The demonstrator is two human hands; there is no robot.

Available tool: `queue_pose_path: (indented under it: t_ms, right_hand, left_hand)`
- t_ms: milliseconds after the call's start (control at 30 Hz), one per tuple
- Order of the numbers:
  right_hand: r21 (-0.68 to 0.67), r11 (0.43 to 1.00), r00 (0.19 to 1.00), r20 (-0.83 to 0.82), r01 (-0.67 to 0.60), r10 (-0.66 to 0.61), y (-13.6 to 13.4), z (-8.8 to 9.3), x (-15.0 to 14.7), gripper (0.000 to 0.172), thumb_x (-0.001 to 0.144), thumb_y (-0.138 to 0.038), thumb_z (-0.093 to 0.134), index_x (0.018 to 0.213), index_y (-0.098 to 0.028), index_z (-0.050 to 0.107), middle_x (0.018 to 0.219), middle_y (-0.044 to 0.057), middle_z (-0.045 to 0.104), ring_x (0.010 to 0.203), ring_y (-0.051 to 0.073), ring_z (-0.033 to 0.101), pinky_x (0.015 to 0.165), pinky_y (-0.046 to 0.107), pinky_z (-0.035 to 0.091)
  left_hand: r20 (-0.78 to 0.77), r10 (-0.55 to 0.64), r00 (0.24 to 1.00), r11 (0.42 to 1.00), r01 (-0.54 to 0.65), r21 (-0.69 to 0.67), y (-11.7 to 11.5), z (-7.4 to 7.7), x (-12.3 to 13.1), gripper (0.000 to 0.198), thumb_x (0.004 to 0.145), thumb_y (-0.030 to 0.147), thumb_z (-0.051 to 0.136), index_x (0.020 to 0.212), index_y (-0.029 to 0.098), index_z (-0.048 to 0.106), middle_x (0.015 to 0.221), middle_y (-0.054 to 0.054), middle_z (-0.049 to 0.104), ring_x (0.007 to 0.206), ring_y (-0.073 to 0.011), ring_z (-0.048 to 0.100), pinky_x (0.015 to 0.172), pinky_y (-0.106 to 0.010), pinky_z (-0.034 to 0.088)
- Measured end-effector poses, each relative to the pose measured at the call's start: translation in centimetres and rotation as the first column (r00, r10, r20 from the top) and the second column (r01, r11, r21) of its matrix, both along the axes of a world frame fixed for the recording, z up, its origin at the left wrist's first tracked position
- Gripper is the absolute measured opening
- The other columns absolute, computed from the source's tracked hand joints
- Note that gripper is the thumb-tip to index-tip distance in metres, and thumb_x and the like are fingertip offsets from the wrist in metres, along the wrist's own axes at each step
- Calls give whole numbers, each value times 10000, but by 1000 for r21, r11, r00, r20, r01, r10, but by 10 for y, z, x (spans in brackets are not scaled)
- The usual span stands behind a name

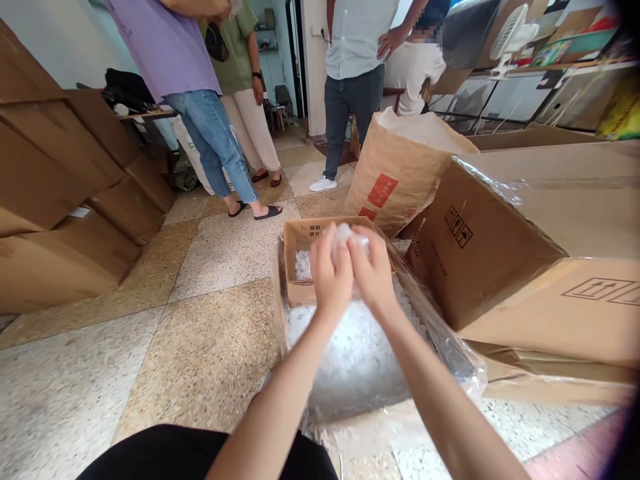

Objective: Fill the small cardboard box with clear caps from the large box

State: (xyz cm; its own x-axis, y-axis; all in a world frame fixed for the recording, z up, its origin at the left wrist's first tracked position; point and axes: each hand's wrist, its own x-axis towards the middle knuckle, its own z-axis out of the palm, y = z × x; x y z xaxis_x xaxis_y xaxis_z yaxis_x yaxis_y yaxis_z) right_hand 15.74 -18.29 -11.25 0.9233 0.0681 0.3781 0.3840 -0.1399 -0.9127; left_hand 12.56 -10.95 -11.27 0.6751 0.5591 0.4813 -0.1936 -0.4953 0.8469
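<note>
A clump of small white plastic pieces is pinched between both hands above the small open cardboard box, the left hand and right hand touching each other with fingers closed on the clump. More white pieces lie inside the box, and just this side of it sits a large clear plastic bag full of the same pieces, on the speckled floor. Right of the box lie big cardboard cartons, behind it a brown paper sack, and beyond that several people stand.
</note>
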Motion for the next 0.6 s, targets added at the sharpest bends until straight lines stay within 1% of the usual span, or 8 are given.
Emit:
queue_pose_path:
  t_ms: [100,133,200,300,367,467,533,600]
  right_hand:
    - [-194,981,988,-156,-26,-4,-4,0,42,847,798,-666,562,1450,-161,368,1556,163,246,1465,309,104,1161,481,192]
    - [-251,968,985,-164,6,-48,-10,-8,48,868,795,-677,566,1463,-169,343,1560,157,234,1468,296,93,1163,460,198]
    - [-352,926,971,-140,136,-196,-26,-34,46,736,859,-654,486,1421,-188,387,1504,140,339,1429,249,228,1142,383,257]
    - [-519,820,873,-252,243,-418,-53,-87,26,564,977,-502,260,1350,-114,427,1385,196,443,1338,267,356,1110,407,290]
    - [-613,777,786,-409,139,-463,-66,-126,13,547,982,-454,276,1306,-59,470,1342,258,459,1323,351,359,1094,530,267]
    - [-653,739,656,-631,-163,-413,-73,-177,-1,453,899,-467,574,1187,-118,592,1304,191,527,1287,366,417,1083,608,256]
    - [-623,711,591,-721,-326,-361,-73,-199,-10,442,842,-453,685,1157,-150,613,1306,131,544,1276,328,443,1096,600,264]
    - [-585,695,574,-763,-418,-296,-69,-208,-21,416,867,-445,668,1165,-161,609,1306,114,549,1242,297,481,1081,571,322]
  left_hand:
    - [-176,67,982,997,-59,51,24,9,18,681,904,441,570,1473,183,299,1492,-153,362,1413,-288,285,1170,-448,247]
    - [-168,78,983,994,-65,83,28,3,13,705,896,458,580,1473,175,291,1480,-158,375,1399,-285,309,1162,-432,260]
    - [-207,80,975,991,-55,125,29,-20,-8,563,923,474,518,1389,178,407,1353,-133,509,1281,-236,457,1094,-352,353]
    - [-528,68,847,997,-40,65,24,-72,-47,334,987,412,350,1063,200,596,1072,-70,643,1045,-174,594,939,-265,448]
    - [-689,74,721,996,-88,15,20,-111,-64,302,979,333,349,990,191,616,1026,-86,654,1028,-203,611,925,-295,454]
    - [-878,57,475,980,-196,-42,12,-165,-75,308,912,336,467,1089,132,615,1098,-189,623,1043,-328,620,910,-425,473]
    - [-937,24,348,968,-244,-65,3,-190,-79,429,887,420,498,1177,114,585,1215,-234,561,1070,-390,601,900,-484,476]
    - [-953,2,302,960,-267,-82,-8,-204,-83,504,882,479,492,1265,155,536,1357,-208,470,1158,-388,553,962,-478,451]
